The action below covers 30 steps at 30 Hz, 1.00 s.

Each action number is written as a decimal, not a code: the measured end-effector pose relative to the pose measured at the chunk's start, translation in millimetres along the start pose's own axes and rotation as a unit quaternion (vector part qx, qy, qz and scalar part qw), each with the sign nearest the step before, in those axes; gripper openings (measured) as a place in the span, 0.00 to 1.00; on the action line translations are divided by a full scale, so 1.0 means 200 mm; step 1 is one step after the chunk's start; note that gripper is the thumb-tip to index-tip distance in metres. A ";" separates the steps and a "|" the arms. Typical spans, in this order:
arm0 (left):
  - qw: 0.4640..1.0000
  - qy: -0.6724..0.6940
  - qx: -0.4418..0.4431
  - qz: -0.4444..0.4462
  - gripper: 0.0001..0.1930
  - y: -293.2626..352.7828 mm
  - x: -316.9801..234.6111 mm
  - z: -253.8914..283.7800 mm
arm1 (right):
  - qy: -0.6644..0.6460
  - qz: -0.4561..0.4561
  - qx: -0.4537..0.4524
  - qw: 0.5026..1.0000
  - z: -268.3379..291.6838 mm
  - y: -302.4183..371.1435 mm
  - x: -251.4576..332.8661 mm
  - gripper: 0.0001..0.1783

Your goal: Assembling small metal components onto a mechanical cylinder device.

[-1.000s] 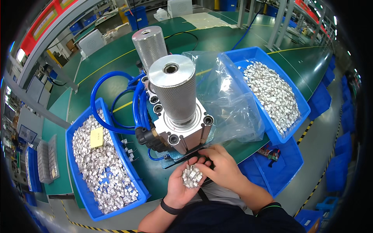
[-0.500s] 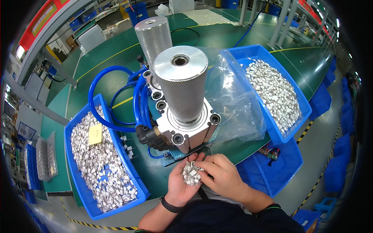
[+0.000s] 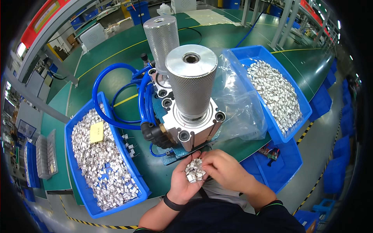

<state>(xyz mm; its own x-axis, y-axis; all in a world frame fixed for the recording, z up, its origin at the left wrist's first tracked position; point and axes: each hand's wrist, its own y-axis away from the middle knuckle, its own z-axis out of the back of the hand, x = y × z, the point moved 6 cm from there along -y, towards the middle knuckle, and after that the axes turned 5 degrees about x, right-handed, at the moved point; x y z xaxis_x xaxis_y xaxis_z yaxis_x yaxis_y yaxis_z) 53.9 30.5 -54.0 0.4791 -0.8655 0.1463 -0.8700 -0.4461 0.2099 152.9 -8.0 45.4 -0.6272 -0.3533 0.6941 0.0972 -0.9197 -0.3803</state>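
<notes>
My left hand [image 3: 181, 185] is cupped, palm up, around a small heap of white block-like parts with thin wire leads [image 3: 194, 171]. Over the heap's right side, my right hand [image 3: 224, 171] has its thumb and fingers pinched together; whatever sits between the tips is too small to make out. Both hands are just in front of a metal press-like device [image 3: 192, 116] topped by a knurled silver cylinder. To the left, a long blue bin [image 3: 133, 171] holds many similar parts and a yellow note [image 3: 96, 132].
At the right, another blue bin [image 3: 244, 52] full of such parts stands on the green bench [image 3: 233, 33]. Crumpled clear plastic [image 3: 241, 116] lies beside the device. Blue air hoses [image 3: 95, 93] loop on its left. A lower blue bin [image 3: 287, 163] is at the right front.
My right fingertips have drawn closer together, and the hand has shifted slightly up along the heap. The device appears a little farther right in view. My left hand still cradles the parts.
</notes>
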 end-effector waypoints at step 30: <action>0.997 0.021 -0.068 -0.040 0.14 0.01 -0.01 -0.02 | -0.244 -0.218 -0.024 0.945 0.00 0.02 -0.29 0.10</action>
<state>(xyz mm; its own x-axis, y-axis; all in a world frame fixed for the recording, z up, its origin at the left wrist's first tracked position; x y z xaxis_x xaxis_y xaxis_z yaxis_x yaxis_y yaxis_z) 51.3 31.2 -50.2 0.5531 -0.8170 0.1631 -0.8064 -0.4759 0.3511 190.7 9.2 3.4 -0.1672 0.0095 0.9859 -0.1313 -0.9913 -0.0127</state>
